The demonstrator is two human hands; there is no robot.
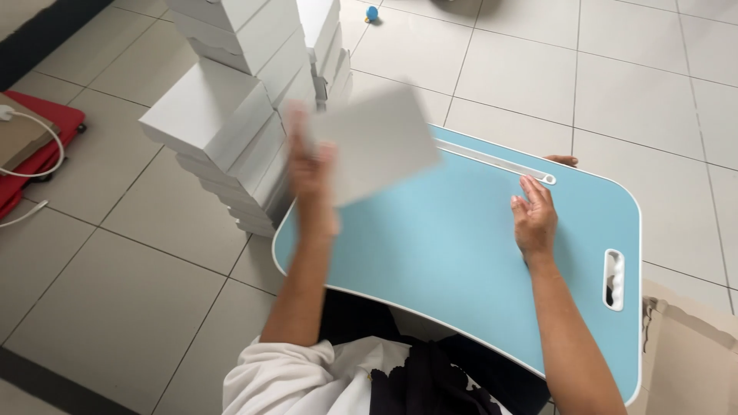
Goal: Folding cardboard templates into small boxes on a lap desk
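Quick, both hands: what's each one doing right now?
Left hand: closed on a white flat card, blurred.
Right hand: open, flat on the blue lap desk.

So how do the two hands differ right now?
The left hand is raised and blurred, gripping a white flat card; the right hand is sharp and holds nothing. The left is up above the blue lap desk; the right lies flat on it, fingers spread. Both are bare.

Two hands (311, 173) (534, 219), one blue lap tray (461, 253), many stacked white boxes (231, 115).
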